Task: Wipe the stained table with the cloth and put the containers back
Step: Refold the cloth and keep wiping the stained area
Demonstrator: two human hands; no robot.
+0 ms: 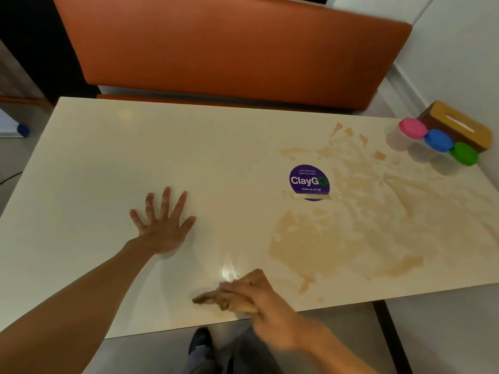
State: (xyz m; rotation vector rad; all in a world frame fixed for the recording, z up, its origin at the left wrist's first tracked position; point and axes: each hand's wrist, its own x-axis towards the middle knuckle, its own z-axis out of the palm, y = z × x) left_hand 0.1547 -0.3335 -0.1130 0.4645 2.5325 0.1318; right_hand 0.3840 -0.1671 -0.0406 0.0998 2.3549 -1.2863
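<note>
Wiping under way: right hand (266, 306), blurred, presses flat on the cloth (205, 300) at lower centre. Left hand (164, 233) lies splayed on the table (108, 157). Next, I'd sweep right through the stain (337, 238). The containers (438, 140) wait upper right.

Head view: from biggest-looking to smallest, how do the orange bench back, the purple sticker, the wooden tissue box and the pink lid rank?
1. orange bench back
2. wooden tissue box
3. purple sticker
4. pink lid
The box and lid sit farther away, so their true sizes may differ.
</note>
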